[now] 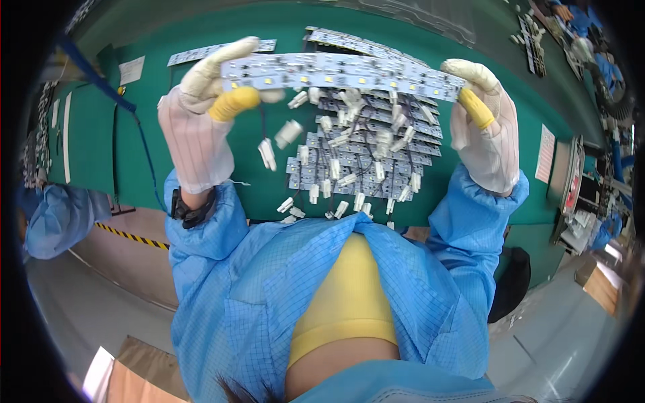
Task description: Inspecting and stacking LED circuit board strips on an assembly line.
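Note:
Between my two gloved hands a long white LED circuit board (342, 70) is held up above the green bench, tilted slightly down to the right. My left hand (225, 87), with a yellow cot on the thumb, pinches its left end. Its right end is gripped by my right hand (477, 97), whose thumb also wears a yellow cot. White connectors (267, 154) on dark wires hang below the board. Under it lies a stack of similar boards (363, 151) in overlapping rows, with many white plugs on top. The stack's far part is partly hidden by the held board.
More LED boards (195, 55) lie at the back of the green mat (255, 191). A blue cord (101, 77) runs down on the left. Paper sheets lie at left (132, 70) and right (546, 153). A co-worker's blue sleeve (60, 218) is at far left; other people are at upper right.

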A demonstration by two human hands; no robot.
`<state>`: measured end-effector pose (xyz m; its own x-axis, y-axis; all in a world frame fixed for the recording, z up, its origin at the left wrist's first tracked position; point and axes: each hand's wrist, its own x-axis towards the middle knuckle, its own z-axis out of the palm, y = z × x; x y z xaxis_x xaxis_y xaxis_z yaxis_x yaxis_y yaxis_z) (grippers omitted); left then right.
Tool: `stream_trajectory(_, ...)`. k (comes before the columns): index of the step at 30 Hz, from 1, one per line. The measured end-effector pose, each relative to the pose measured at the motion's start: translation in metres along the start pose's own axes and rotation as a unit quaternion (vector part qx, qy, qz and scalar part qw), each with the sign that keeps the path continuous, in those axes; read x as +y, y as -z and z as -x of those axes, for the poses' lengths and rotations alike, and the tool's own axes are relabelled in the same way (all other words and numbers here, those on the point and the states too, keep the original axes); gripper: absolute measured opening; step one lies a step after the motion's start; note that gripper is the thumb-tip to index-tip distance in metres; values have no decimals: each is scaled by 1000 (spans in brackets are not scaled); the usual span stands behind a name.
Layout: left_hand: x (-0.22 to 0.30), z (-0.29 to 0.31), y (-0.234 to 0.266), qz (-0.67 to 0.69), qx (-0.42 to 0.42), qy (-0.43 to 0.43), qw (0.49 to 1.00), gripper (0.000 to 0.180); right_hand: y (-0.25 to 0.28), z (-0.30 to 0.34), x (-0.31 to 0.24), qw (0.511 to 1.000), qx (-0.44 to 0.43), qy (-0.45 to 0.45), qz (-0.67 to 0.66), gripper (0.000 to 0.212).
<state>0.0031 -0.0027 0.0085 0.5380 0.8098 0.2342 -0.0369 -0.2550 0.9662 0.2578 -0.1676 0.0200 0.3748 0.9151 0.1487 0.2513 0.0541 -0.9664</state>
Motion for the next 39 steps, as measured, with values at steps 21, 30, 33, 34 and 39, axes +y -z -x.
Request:
stream_trajectory(21, -8, -7, -1, -174, 9, 35, 984, 37, -6, 10, -15, 976, -90, 22, -198, 65)
stream_trajectory(30, -14, -6, -1, -98, 41, -5, 994, 41, -3, 10, -12, 991, -61, 21, -121, 48)
stream_trajectory(33, -10, -3, 0, -79, 51, -15, 995, 44, 1, 5, -12, 994, -64, -14, -83, 59)
stream_trajectory(34, -7, -2, -1, -26, 46, -9, 999, 48, -3, 3, -15, 996, -46, -31, -68, 68)
stream_trajectory(39, -5, 5, 2, 62, -19, -48, 997, 63, 0, -3, 6, 999, -11, 38, 14, 82)
